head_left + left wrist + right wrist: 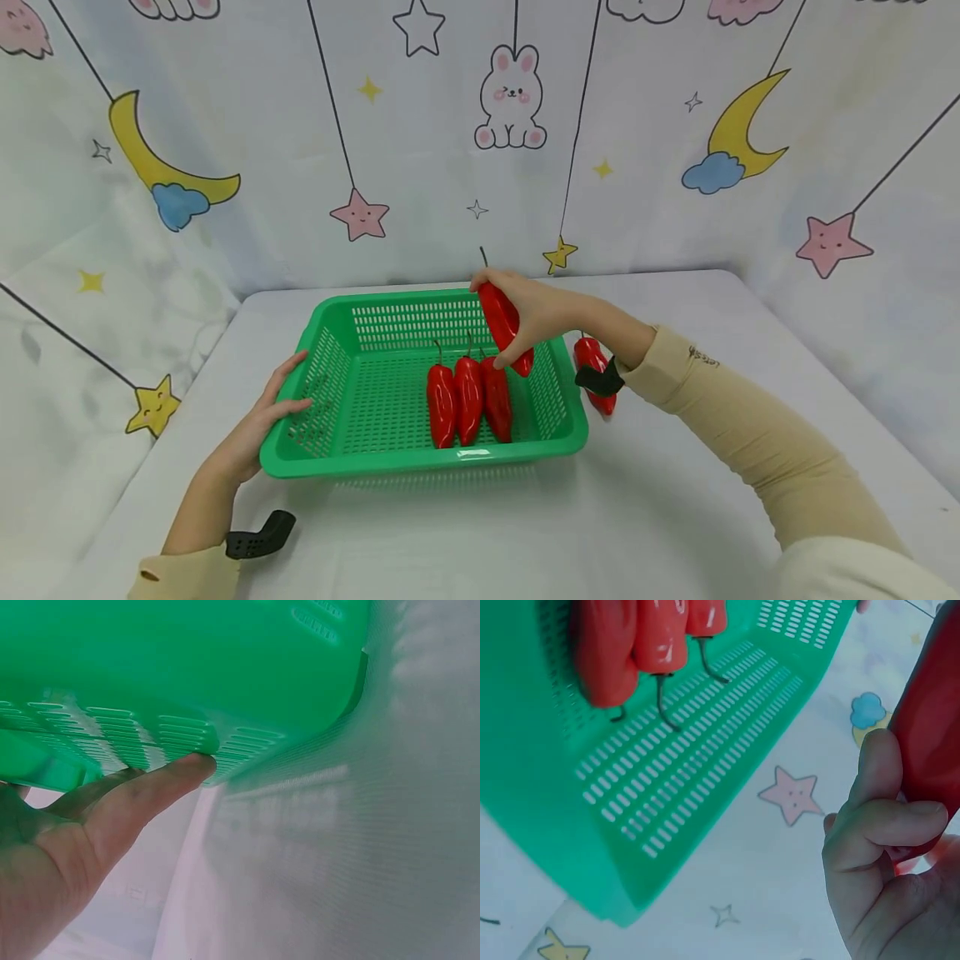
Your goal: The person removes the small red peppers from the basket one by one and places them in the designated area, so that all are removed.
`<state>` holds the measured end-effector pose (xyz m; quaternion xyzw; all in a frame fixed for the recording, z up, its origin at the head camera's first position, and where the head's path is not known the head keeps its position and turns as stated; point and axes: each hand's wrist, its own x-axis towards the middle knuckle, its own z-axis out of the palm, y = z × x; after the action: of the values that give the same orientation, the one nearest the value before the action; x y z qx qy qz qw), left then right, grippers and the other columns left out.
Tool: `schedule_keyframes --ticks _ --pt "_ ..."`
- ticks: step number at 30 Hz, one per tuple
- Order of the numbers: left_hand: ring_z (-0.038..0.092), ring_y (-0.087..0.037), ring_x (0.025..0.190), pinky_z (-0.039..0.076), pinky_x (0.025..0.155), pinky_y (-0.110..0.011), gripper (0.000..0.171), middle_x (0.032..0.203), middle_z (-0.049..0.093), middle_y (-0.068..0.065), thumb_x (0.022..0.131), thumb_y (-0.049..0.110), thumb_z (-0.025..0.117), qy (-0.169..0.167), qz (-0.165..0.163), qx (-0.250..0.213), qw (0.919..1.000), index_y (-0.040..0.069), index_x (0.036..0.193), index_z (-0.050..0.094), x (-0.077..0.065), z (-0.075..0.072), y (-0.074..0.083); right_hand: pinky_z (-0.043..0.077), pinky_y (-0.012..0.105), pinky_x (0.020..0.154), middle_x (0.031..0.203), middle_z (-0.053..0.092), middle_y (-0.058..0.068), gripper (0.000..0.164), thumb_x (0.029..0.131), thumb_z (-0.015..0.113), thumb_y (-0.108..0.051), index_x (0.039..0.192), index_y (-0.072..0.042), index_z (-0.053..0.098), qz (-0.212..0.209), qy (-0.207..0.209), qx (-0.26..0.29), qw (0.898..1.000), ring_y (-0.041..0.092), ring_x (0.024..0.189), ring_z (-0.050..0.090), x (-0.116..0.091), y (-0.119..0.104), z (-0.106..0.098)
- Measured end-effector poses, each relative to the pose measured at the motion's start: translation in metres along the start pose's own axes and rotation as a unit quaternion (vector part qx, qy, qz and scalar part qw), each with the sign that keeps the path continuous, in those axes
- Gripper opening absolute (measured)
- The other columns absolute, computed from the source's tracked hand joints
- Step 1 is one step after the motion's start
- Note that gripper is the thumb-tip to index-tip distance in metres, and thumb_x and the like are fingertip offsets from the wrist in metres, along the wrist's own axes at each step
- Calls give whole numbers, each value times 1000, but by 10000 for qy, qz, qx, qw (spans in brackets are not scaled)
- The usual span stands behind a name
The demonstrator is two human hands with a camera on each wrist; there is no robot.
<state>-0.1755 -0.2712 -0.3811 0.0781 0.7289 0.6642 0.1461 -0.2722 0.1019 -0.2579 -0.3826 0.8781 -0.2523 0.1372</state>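
A green plastic basket [390, 465] with slotted walls stands on the table, and three glossy red chili peppers [442, 404] lie side by side in its right half. My left hand [251, 429] grips its left edge, thumb over the rim; in the left wrist view the fingers [150, 791] touch the slotted outer wall. Above the basket's back right corner, my right hand [543, 310] holds another red chili pepper [498, 312], tilted with its stem up. The right wrist view shows fingers curled round this held pepper [934, 712].
Another red chili pepper [600, 400] lies on the white table [675, 517] just right of the basket, partly behind the right wrist and its black strap [600, 379]. A cloth backdrop [450, 150] with printed moons, stars and a rabbit hangs behind the table.
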Motion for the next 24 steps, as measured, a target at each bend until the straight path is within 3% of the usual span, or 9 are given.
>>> schedule_keyframes --ticks 5,11,24 --pt "39 -32 108 48 75 -39 65 145 -1 -18 97 21 40 -9 46 -6 10000 42 144 1 0 -1 1 50 31 73 120 42 7 86 63 84 -24 129 -13 30 74 106 -18 9999 22 109 42 -10 9 -6" --pt "31 -39 114 47 76 -39 65 146 -2 -17 97 21 41 33 15 -46 10000 42 145 1 1 1 1 50 33 75 122 41 9 87 63 84 -24 130 -11 29 88 150 83 9998 23 111 40 -22 22 -11" --pt "27 -44 116 47 76 -39 65 146 -3 -16 97 21 41 103 -23 -62 9999 42 145 1 0 2 0 50 39 74 122 33 14 89 63 83 -18 131 -11 26 580 457 244 9970 30 112 39 -51 47 -16"
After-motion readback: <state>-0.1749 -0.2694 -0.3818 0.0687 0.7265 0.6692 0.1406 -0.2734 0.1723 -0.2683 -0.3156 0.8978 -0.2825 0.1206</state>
